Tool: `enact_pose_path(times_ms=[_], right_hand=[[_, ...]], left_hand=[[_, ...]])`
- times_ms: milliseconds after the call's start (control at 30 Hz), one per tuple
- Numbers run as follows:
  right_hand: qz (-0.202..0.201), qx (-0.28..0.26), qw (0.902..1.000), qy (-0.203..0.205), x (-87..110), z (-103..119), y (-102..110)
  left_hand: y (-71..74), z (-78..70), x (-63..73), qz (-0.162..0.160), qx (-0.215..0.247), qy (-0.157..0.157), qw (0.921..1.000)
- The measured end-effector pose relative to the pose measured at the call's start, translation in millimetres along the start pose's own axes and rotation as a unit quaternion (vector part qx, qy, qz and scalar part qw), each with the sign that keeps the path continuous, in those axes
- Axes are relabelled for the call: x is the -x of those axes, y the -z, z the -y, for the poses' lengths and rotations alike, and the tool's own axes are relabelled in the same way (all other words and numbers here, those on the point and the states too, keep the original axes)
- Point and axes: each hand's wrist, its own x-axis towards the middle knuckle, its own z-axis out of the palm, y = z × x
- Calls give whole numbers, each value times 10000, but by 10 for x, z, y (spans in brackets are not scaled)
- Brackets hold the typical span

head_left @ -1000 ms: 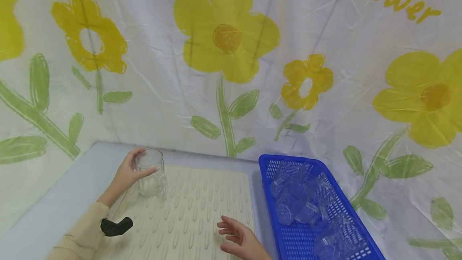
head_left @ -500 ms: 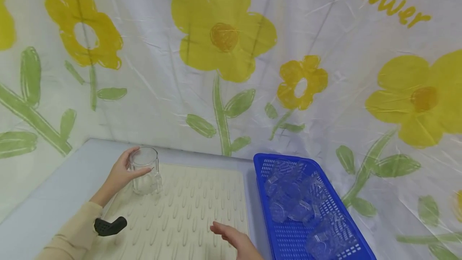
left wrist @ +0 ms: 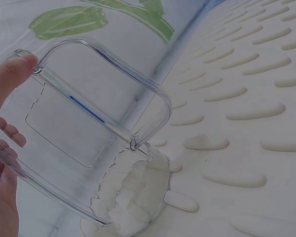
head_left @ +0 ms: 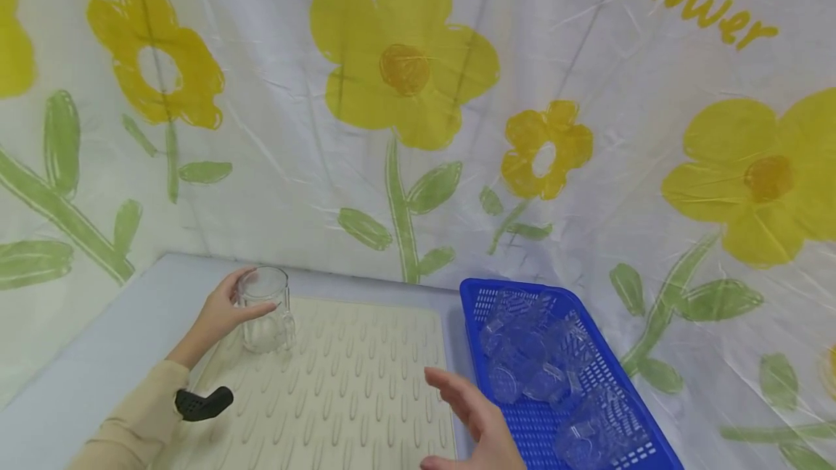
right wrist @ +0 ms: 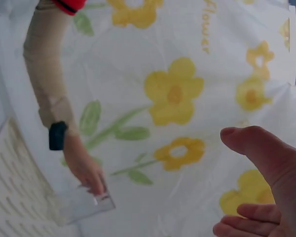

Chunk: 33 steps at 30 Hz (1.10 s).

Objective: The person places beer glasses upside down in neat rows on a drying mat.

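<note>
My left hand (head_left: 218, 314) grips a clear mug (head_left: 261, 332) near its rim, thumb on the near side and fingers round the far side. The mug is upright at the far left corner of a cream ridged mat (head_left: 366, 390). In the left wrist view its handle (left wrist: 128, 69) points toward the mat, and its base is down among the ridges; whether it bears full weight I cannot tell. My right hand (head_left: 477, 419) is held above the mat's right edge, thumb and fingers spread apart, holding nothing. The right wrist view also shows this right hand (right wrist: 291, 177) with bare fingers.
A blue slotted basket (head_left: 522, 430) stands right of the mat, with several clear mugs (head_left: 522, 354) heaped inside. Behind the pale table (head_left: 170, 281) hangs a white sheet (head_left: 274, 165) printed with yellow flowers. A black wrist device (head_left: 204, 405) juts from the left sleeve.
My right hand has moved right, toward the basket, and its thumb and fingers now stand wider apart. The left hand keeps its grip on the mug; the view has shifted slightly.
</note>
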Motion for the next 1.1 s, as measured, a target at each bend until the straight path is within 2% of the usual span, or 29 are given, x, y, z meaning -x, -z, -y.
enact_pose_path(times_ms=[100, 200, 433, 600, 733, 767, 833, 900, 967, 1000, 1067, 1100], right_hand=[[-524, 375, 9976, 258, -1, -26, 87], [-934, 493, 9937, 367, 2, -67, 183], [-1746, 621, 9822, 317, 32, -78, 408], [-2366, 805, 9679, 269, 69, -98, 591], [-2943, 1156, 9486, -117, 135, -249, 785], [-3056, 1115, 9456, 21, 170, -380, 869], [-3277, 1237, 9366, -133, 231, -545, 1011], [-3446, 1222, 9308, -20, 326, -844, 1211], [-3706, 1452, 9171, -203, 394, -1010, 1347], [-3839, 1683, 9062, -553, 412, -989, 1371], [-4104, 1920, 8886, -721, 459, -1007, 1424], [-4227, 2037, 8785, -902, 463, -939, 1416]], left_hand=[[4, 16, 15, -6, 9, 23, 10000], [12, 28, 20, -27, -15, 18, 10000], [50, 32, 34, -72, -37, 73, 9999], [61, 48, 51, -131, 17, 91, 9999], [49, 46, 53, -131, 52, 125, 9998], [45, 45, 53, -128, 69, 135, 9998], [39, 45, 54, -129, 96, 151, 9998], [29, 50, 52, -141, 112, 155, 9997], [14, 56, 49, -148, 117, 147, 9997], [5, 62, 47, -147, 115, 144, 9997], [-15, 72, 43, -141, 130, 127, 9997], [-23, 77, 42, -134, 129, 131, 9997]])
